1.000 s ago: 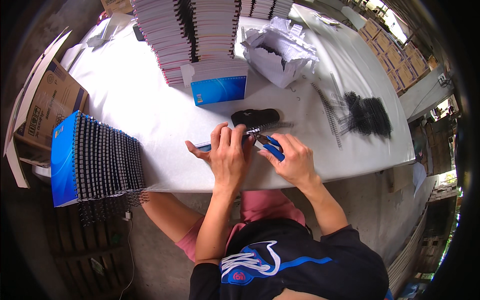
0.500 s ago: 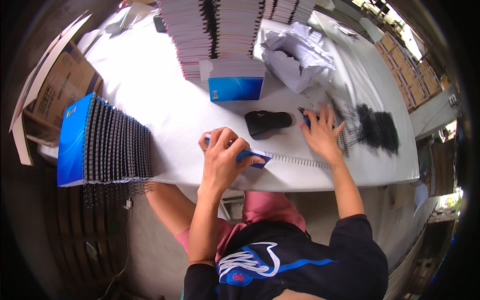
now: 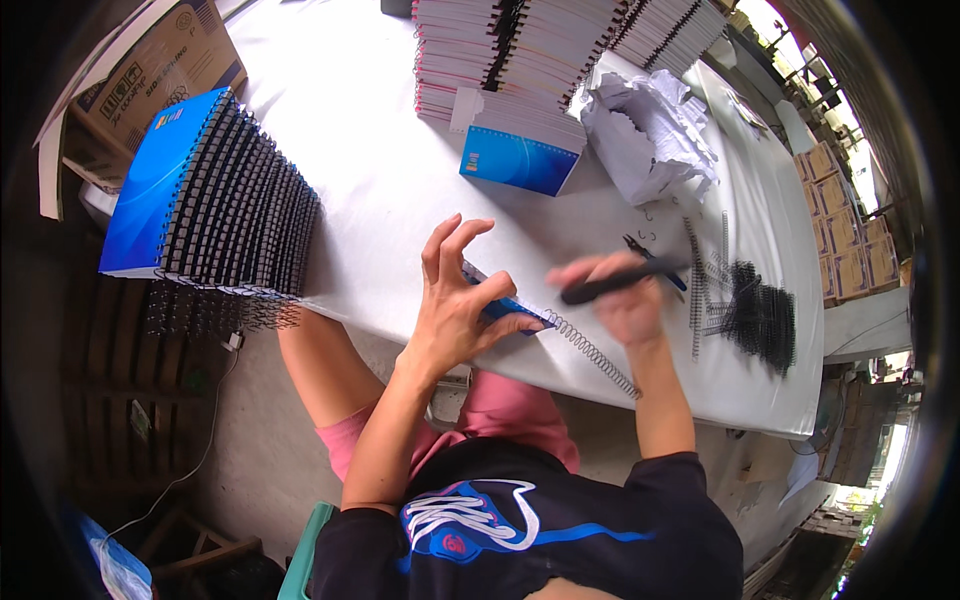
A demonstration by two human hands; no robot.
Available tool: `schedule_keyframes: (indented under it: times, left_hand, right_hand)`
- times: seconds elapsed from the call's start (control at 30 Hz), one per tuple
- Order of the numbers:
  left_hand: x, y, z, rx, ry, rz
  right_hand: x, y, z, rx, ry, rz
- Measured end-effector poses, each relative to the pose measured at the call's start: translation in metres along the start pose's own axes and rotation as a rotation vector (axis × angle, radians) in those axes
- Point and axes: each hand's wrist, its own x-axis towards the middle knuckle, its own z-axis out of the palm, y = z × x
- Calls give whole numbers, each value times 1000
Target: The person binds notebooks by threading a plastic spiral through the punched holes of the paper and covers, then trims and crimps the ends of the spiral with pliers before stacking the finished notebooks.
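Observation:
My left hand (image 3: 447, 300) grips a small blue-covered notebook (image 3: 517, 316) between thumb and forefinger near the table's front edge, its other fingers raised and spread. From the notebook's right corner a dark spiral binding coil (image 3: 597, 362) trails toward my right forearm, mostly outside the pages. My right hand (image 3: 632, 308) is blurred by motion and holds a long black object (image 3: 622, 280) above the table; its kind I cannot make out. Just behind that hand lie pliers (image 3: 675, 281) with blue-and-black handles, partly covered by the black object.
A stack of spiral-bound notebooks (image 3: 150, 190) stands at the left edge. More stacks (image 3: 540, 50) rise at the back, with a blue notebook pile (image 3: 515, 160) before them. Crumpled white paper (image 3: 650, 140) and a heap of black coils (image 3: 765, 320) lie to the right.
My right hand has left the pliers and picked up the black object from the table. My left hand's outer fingers have lifted and spread. The whole view has turned.

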Motion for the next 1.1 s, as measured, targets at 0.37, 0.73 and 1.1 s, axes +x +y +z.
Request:
schedule_keyframes:
  times: [0.37,0.73,1.1]
  left_hand:
    - [4,-1,3,-113,-6,-42]
    - [8,-3,5,-83,-7,-4]
    - [-29,21,40,374,393,-62]
  right_hand:
    - [-11,12,-5,-648,96,19]
    - [-10,7,2,-1019,169,67]
    - [-9,-13,46,-1680,113,-181]
